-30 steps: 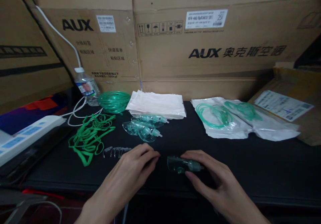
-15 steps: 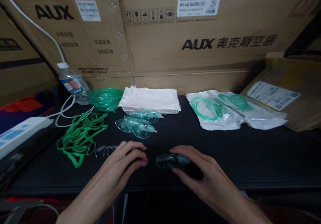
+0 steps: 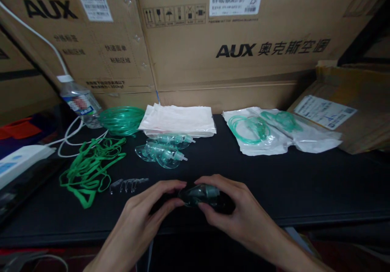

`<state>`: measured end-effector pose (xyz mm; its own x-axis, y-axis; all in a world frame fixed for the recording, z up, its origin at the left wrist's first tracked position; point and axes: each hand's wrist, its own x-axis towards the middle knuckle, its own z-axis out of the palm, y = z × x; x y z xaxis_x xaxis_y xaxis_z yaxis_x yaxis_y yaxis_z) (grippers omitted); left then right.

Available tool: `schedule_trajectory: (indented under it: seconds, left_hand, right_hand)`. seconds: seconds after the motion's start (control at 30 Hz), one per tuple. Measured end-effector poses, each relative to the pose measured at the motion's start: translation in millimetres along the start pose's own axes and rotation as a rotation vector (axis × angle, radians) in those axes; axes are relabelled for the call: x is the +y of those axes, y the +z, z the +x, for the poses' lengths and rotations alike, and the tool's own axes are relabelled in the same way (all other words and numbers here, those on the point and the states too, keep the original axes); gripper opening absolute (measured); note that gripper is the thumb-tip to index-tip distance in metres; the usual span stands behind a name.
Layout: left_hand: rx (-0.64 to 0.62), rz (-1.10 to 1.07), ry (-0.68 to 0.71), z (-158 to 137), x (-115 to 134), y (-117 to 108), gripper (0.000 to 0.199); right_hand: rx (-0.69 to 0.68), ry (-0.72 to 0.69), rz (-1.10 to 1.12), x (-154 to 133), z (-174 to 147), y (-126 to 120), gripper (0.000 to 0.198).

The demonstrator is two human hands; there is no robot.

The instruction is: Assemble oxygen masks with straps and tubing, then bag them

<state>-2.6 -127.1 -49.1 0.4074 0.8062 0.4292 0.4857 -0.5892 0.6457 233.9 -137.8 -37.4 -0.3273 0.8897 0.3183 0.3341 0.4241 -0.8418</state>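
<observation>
A clear green oxygen mask (image 3: 195,195) is held between both hands near the front of the black table. My left hand (image 3: 161,201) pinches its left end between thumb and fingers. Around its right part, by the pale green connector, my right hand (image 3: 225,201) is closed. Beyond the hands lie several similar masks (image 3: 166,152), grouped in front of a stack of white bags (image 3: 178,119). To the left of my left hand is a row of small clear curved pieces (image 3: 129,185). Tangled green elastic straps (image 3: 91,166) lie further left.
Coiled green tubing (image 3: 122,119) and a plastic bottle (image 3: 81,101) stand at the back left, near a white power strip (image 3: 26,160). Bagged masks with tubing (image 3: 258,132) lie back right beside an opened carton (image 3: 353,89). Large cardboard boxes (image 3: 183,69) wall off the back.
My left hand has moved right and taken hold of the mask's left end. The right hand has shifted slightly left with the mask. The camera view has turned a little to the right.
</observation>
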Motion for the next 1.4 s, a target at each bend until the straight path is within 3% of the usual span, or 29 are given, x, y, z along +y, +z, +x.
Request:
schedule_trajectory:
  seconds: [0.3,0.53,1.0,1.13,1.23,1.4]
  left_hand:
    - [0.074,-0.048,-0.032,2,5,3,0.031]
    - [0.112,-0.088,-0.136,7,9,-2,0.012]
    - [0.104,-0.123,-0.167,10,17,-2,0.01]
    - [0.119,-0.18,-0.209,8,14,-1,0.012]
    - [0.112,-0.239,-0.315,4,10,3,0.018]
    - [0.024,-0.37,-0.422,4,14,11,0.031]
  right_hand:
    - [0.001,-0.025,0.037,-1,-1,2,0.032]
    - [0.015,0.045,0.065,-2,-2,0,0.03]
    - [-0.081,0.079,0.106,-9,-1,-7,0.027]
    - [-0.086,0.049,0.148,-8,-2,-8,0.029]
    - [-0.072,-0.003,0.175,-7,-2,-7,0.028]
    - [0.015,-0.138,0.224,-1,-3,-2,0.027]
